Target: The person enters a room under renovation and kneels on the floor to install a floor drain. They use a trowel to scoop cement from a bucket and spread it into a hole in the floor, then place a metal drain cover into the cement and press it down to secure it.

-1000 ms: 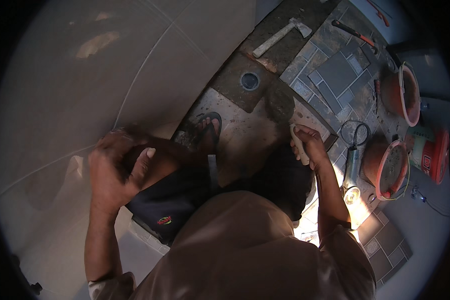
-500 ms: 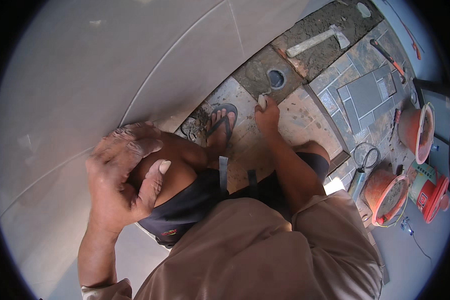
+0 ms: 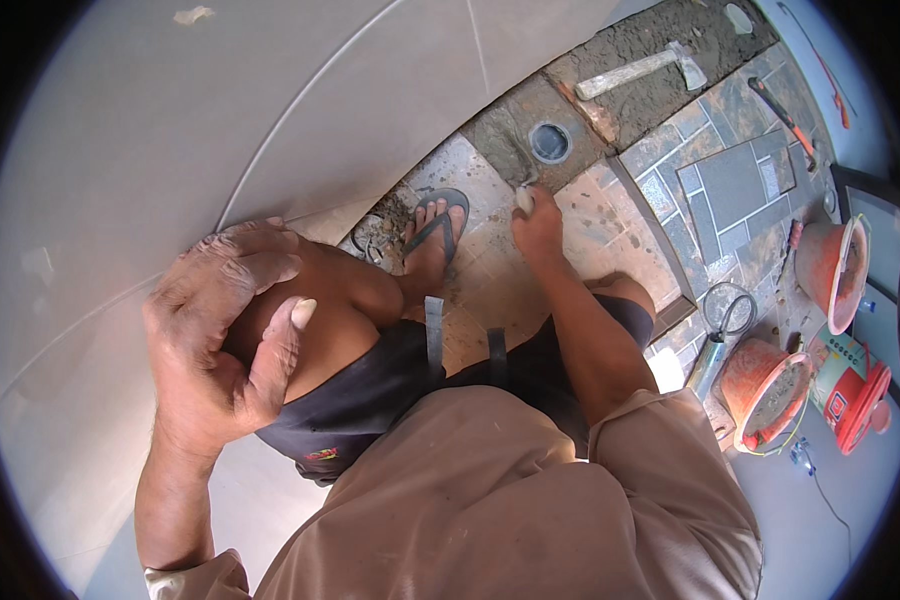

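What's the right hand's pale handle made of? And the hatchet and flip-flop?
The pale handle in the right hand looks matte, maybe wood or plastic; it's partly hidden. The hatchet seems to have a dull grey metal head, thin-edged, and a blotchy whitish handle, perhaps wood. The flip-flop looks like rubber or foam: dark, no shine.

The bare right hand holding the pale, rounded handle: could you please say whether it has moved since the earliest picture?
Yes. The bare right hand has moved closer to the round, grey-rimmed floor opening, now just below it in the view.
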`<state>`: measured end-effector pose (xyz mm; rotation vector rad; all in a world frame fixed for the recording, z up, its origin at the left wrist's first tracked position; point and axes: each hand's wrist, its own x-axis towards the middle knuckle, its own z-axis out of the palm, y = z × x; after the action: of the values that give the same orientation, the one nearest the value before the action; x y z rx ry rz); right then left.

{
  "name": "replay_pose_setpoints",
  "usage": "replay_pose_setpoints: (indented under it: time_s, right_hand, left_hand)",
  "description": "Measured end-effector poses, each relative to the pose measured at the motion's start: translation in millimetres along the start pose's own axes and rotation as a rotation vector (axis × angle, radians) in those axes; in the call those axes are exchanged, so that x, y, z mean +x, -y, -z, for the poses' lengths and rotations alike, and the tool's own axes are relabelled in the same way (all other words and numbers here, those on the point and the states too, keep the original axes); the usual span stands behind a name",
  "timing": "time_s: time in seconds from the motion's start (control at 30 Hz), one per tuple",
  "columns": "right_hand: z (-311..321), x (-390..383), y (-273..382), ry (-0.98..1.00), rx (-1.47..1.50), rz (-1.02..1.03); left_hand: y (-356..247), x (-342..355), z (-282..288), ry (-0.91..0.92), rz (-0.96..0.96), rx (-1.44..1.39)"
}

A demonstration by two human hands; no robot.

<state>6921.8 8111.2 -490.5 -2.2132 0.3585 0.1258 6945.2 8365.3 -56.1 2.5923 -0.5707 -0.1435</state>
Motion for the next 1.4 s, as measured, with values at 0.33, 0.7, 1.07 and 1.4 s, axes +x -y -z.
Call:
replay_pose_setpoints:
  time_s: [0.33, 0.7, 1.07, 1.4]
  right_hand:
    - [7.7, -40.1, -23.0, -0.186, 0.092, -0.020]
    - [-36.9, -10.1, 18.2, 0.135, 0.499, -0.554]
    - [23.7, 19.9, 28.5, 0.066, -0.204, -0.037]
    - [37.4, 61.8, 7.3, 0.303, -0.277, 0.053]
  left_hand:
    - [-6.3, -2.0, 2.6, 0.009, 0.024, 0.043]
    - [-6.8, 0.6, 0.4, 0.006, 0.022, 0.029]
    - [-4.2, 0.4, 0.8, 0.003, -0.007, 0.027]
    - [-6.5, 2.9, -1.0, 0.010, 0.009, 0.067]
